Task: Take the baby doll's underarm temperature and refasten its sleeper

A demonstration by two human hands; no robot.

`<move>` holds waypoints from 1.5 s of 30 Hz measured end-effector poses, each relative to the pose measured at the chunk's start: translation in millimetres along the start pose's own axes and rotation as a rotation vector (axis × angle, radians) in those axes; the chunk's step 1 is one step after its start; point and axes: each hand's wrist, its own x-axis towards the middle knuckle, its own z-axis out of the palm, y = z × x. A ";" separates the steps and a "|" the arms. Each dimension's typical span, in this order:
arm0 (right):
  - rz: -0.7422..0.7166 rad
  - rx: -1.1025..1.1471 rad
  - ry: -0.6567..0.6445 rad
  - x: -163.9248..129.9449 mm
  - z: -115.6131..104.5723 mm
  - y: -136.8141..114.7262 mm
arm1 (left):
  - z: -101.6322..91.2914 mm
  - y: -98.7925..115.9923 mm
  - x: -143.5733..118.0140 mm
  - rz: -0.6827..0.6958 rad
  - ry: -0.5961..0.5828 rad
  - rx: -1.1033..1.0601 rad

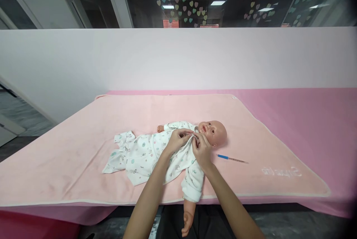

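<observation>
A baby doll [220, 133] lies on its back with its head to the right, dressed in a white patterned baby outfit [145, 155]. At the neckline, my left hand [180, 139] pinches the cloth near the chest. My right hand [202, 150] grips the collar edge just below the doll's chin, close to the left fingertips. Whether a fastener sits between the fingers is too small to tell. One doll arm [188, 216] hangs over the front edge of the table, its sleeve bunched above the wrist. The other doll hand [160, 128] rests on the far side.
A peach blanket [83, 131] covers much of the pink table surface [315, 127]. To the right of the doll lies a thin thermometer-like stick with a blue end [223, 156]. A white wall [178, 60] rises behind the table, with dark glass above it.
</observation>
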 end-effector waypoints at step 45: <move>-0.010 0.086 0.092 -8.8 5.8 4.6 | -9.0 5.9 -3.1 -0.060 -0.123 -0.010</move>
